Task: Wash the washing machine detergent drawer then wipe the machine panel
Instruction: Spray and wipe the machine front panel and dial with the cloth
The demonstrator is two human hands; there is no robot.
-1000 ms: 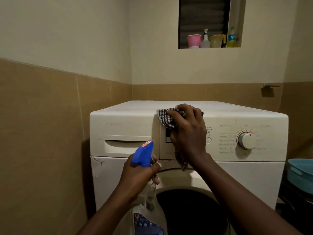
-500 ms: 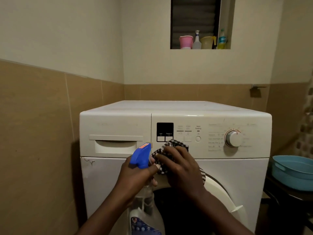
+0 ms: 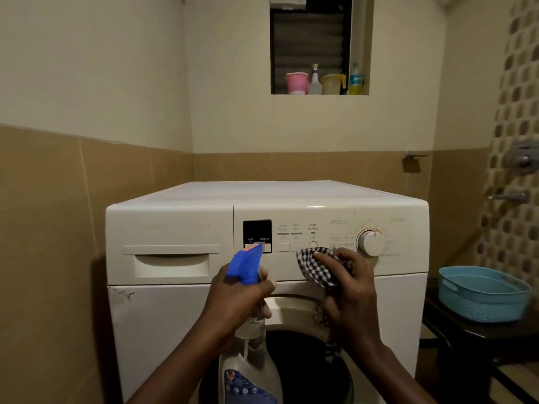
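A white front-loading washing machine (image 3: 175, 316) fills the middle of the view. Its detergent drawer (image 3: 171, 262) sits closed at the upper left of the front. The control panel (image 3: 329, 225) to its right carries a black display, buttons and a round dial (image 3: 370, 243). My right hand (image 3: 350, 290) presses a black-and-white checked cloth (image 3: 316, 266) against the lower panel, just left of the dial. My left hand (image 3: 236, 298) grips a spray bottle (image 3: 248, 371) with a blue trigger head, held in front of the panel below the display.
A blue plastic basket (image 3: 481, 295) rests on a dark stand at the right. A wall niche (image 3: 320, 83) above holds cups and bottles. Tiled walls close in on the left and behind. Taps (image 3: 510, 196) stick out of the right wall.
My right hand with the cloth went from the panel's top edge down to its bottom, then right toward the dial. The spray bottle stayed in my left hand.
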